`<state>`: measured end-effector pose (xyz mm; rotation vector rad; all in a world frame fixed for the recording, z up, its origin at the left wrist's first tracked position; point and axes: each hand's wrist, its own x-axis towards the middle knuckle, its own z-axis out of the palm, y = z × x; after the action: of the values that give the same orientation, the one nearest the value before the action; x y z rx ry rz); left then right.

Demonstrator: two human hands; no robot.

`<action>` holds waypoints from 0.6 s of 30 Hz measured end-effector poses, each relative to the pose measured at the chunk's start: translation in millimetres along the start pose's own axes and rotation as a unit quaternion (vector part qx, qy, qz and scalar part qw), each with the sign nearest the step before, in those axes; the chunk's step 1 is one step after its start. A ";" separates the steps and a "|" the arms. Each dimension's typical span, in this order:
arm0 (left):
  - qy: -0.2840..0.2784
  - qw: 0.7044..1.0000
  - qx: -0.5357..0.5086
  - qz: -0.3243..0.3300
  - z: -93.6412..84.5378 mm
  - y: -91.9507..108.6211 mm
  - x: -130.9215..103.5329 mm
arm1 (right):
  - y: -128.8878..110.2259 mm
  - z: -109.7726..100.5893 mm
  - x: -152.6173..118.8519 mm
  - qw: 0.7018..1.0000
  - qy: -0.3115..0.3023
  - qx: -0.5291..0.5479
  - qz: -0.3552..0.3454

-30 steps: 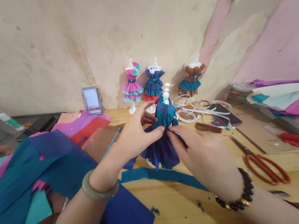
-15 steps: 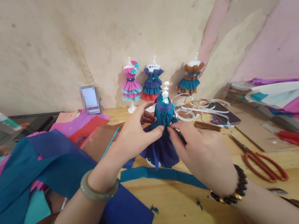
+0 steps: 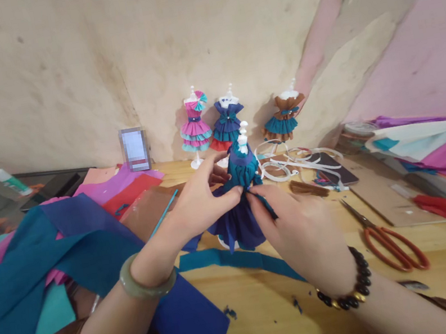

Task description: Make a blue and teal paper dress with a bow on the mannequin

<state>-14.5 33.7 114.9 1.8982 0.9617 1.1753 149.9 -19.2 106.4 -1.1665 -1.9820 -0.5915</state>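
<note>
A small white mannequin point(image 3: 243, 143) stands at the middle of the table, in a teal crepe-paper bodice point(image 3: 244, 170) and a dark blue ruffled skirt point(image 3: 235, 225). My left hand point(image 3: 198, 197) is wrapped round its left side, thumb pressed at the waist and fingers partly hidden behind. On the other side, my right hand point(image 3: 303, 222) pinches a narrow teal paper strip point(image 3: 266, 205) against the waist. The strip's inner end is hidden by the fingertips. Below the skirt, a longer teal paper strip point(image 3: 221, 258) lies across the wood.
Three dressed mannequins point(image 3: 194, 123) stand by the wall. Orange-handled scissors point(image 3: 390, 247) lie at right, near white ribbon coils point(image 3: 277, 169). Coloured paper sheets point(image 3: 92, 251) pile up at left, with a blue sheet point(image 3: 193, 323) in front. A phone point(image 3: 135, 149) leans upright against the wall.
The mannequin has tilted or shifted slightly to the left, with my right fingertips moving left along with it. My left hand has stayed nearly still.
</note>
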 end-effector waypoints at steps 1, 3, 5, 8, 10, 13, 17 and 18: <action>0.000 1.000 0.000 0.001 0.1 -0.2 0.0 | 0.3 0.1 0.0 1.000 0.002 0.001 0.000; 0.001 1.000 0.002 0.003 0.4 -0.4 0.0 | 1.0 0.5 0.3 1.000 0.007 -0.003 0.000; 0.000 1.000 0.005 0.006 0.6 -0.3 0.0 | 1.5 0.8 0.7 1.000 0.012 -0.010 0.000; -0.002 1.000 0.007 0.007 1.0 0.2 -0.3 | 1.7 1.3 1.1 1.000 0.017 -0.020 0.000; -0.003 1.000 0.006 0.006 1.2 0.3 -0.5 | 1.5 1.5 1.3 1.000 0.018 -0.023 0.001; 0.000 1.000 0.008 0.008 1.3 0.1 -0.8 | 1.2 1.4 1.4 1.000 0.015 -0.025 0.004; -0.006 0.999 0.023 0.022 0.0 -0.1 -1.3 | 1.3 1.6 1.1 1.000 0.011 -0.026 0.010; -0.008 0.999 0.030 0.028 -0.4 -0.2 -1.5 | 1.3 1.7 1.1 1.000 0.011 -0.026 0.011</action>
<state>-15.4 32.5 114.3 1.9901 0.9515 1.1738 150.1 -16.8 106.2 -1.2065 -1.9434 -0.6459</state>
